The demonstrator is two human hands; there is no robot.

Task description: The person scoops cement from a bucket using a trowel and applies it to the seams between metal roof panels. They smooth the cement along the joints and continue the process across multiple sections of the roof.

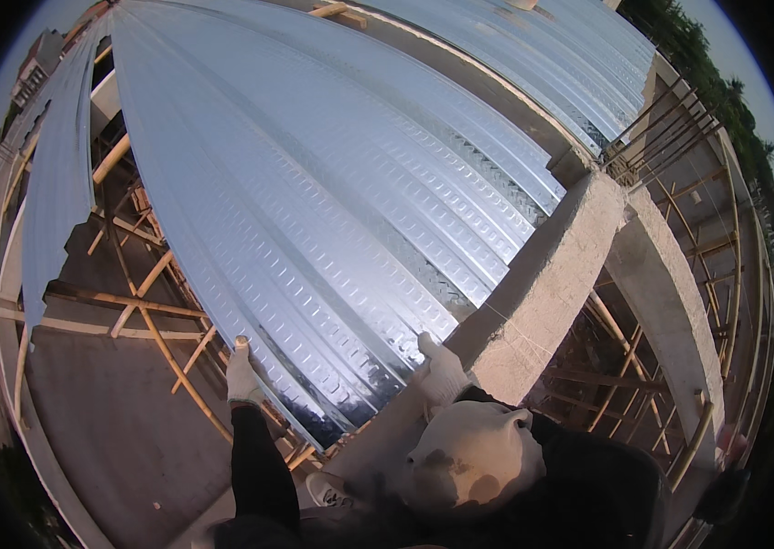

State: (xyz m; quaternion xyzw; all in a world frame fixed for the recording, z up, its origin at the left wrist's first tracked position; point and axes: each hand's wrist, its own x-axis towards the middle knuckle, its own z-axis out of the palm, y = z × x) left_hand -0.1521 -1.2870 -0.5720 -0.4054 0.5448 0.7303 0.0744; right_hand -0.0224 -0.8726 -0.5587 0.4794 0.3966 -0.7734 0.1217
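Galvanised steel fills most of what I see: a long corrugated metal sheet [314, 183], ribbed and stamped with small dimples, running away from me and resting on a concrete beam [542, 284] at its near right corner. My left hand [242, 373], in a pale work glove with a dark sleeve behind it, is at the sheet's near edge on the left side, fingers wrapped over the rim so that it grips the metal. My right hand [442, 371], gloved the same way, is at the near edge where the sheet meets the beam; it is pressed against the sheet's corner, but I cannot tell whether the fingers are closed around it or only laid on it. Below the sheet, to its left, wooden props and bamboo poles [167, 339] cross over a grey concrete floor [103, 430]. Beyond the beam, to the right of the sheet, a second concrete beam [671, 302] curves off, with rusty reinforcement bars [652, 128] standing up near its far end. More corrugated sheeting [533, 55] lies past the first sheet's right edge.
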